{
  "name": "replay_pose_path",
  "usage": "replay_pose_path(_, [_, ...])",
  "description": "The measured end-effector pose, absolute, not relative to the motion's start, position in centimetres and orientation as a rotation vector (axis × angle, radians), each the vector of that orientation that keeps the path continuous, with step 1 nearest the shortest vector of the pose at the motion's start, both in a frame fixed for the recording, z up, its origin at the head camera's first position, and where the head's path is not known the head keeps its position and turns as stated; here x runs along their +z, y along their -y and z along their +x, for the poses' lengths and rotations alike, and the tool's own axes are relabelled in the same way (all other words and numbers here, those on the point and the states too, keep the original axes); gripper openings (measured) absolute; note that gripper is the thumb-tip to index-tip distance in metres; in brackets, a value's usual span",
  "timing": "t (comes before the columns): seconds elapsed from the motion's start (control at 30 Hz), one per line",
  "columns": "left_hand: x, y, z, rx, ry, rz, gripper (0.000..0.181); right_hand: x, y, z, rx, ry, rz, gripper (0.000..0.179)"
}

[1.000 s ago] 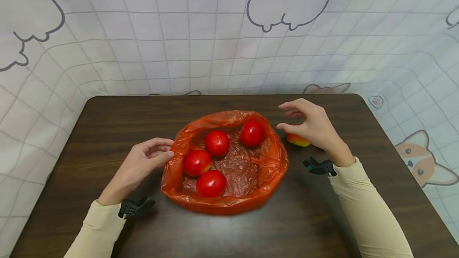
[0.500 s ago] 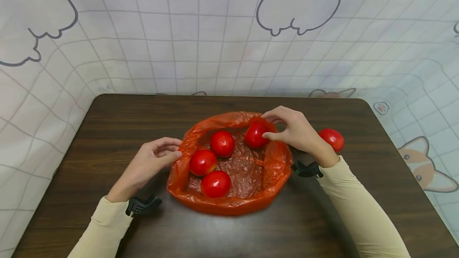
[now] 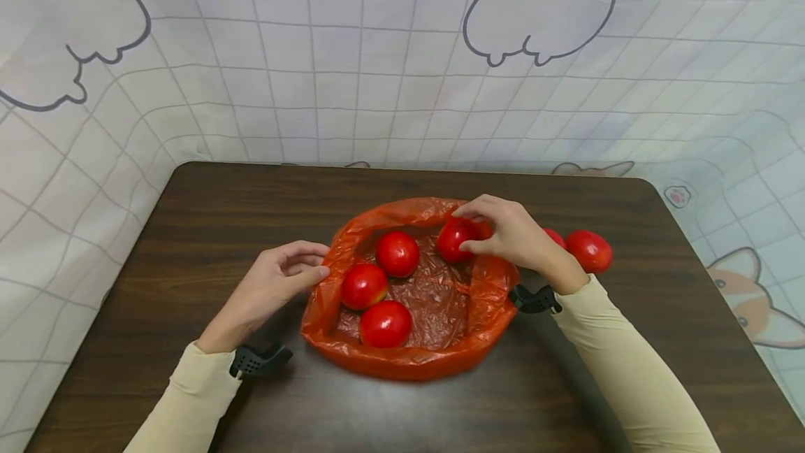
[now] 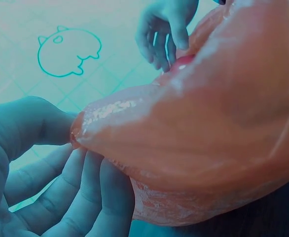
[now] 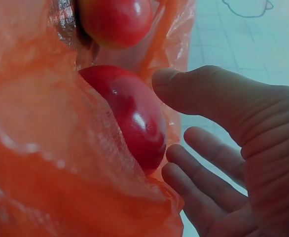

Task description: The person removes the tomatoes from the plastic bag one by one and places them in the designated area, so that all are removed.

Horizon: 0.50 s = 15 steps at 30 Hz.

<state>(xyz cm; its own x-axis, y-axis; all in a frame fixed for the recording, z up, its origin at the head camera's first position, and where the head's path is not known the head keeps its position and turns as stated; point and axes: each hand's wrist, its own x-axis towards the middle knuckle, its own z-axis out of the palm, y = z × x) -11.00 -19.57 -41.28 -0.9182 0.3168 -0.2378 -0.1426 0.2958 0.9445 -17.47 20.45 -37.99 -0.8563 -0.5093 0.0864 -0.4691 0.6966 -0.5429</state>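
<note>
An orange-red plastic bag lies wide open on the table, its rim rolled. Inside it several shiny red fruits rest apart or side by side; one shows a yellowish tinge. My left hand pinches the bag's left rim between thumb and fingers, seen close in the left wrist view. At the bag's back right, my right hand reaches over the rim, thumb and curved fingers on either side of a red fruit. In the right wrist view the thumb tip and fingertips are right at its skin.
Outside the bag, to the right behind my right wrist, a red fruit sits on the dark wooden table, beside another red fruit mostly hidden. A white gridded cloth with cartoon animals hangs behind.
My right hand has left a fruit outside the bag, moved left over the rim and closed in around the back-right fruit. My left hand stays on the rim. The view has shifted slightly.
</note>
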Motion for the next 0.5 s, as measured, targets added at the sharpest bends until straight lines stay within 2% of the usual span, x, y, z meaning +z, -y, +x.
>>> replay_pose_path(0.5, [-41.6, 19.6, -11.2, 1.655, -2.187, 0.150, 0.045, -39.3, -20.7, -17.9, -0.989, -2.734, -0.758, 0.052])
